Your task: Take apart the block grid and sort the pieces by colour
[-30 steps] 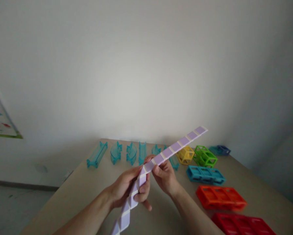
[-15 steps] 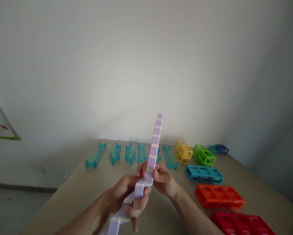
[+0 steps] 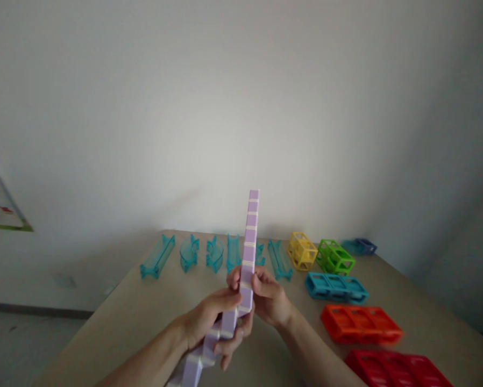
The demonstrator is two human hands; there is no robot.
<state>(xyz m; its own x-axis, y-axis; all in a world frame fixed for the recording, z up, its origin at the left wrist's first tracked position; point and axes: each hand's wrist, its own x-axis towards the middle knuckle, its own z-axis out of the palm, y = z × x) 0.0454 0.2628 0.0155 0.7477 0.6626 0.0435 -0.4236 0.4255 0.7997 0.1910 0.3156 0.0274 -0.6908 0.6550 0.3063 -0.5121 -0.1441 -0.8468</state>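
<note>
A lavender-and-white snake twist puzzle (image 3: 249, 251) is held up between my two hands above the table. Its far part stands as a straight column of segments, while the near part zigzags down toward the bottom edge. My left hand (image 3: 221, 317) wraps around the zigzag part, thumb on top and fingers curled beneath. With the thumb on one side and the fingers on the other, my right hand (image 3: 268, 295) pinches the lower end of the straight column. Part of the right fingers is hidden behind the puzzle.
Translucent blue track pieces (image 3: 157, 257) line the table's back edge. On the right stand a yellow frame block (image 3: 302, 251), a green one (image 3: 335, 257), a blue one (image 3: 336, 287), an orange one (image 3: 361, 324) and a red one (image 3: 398, 370). A wall rises behind the table.
The puzzle's straight column has swung left and now stands closer to upright. My left thumb has slid forward along the puzzle, nearer to my right hand.
</note>
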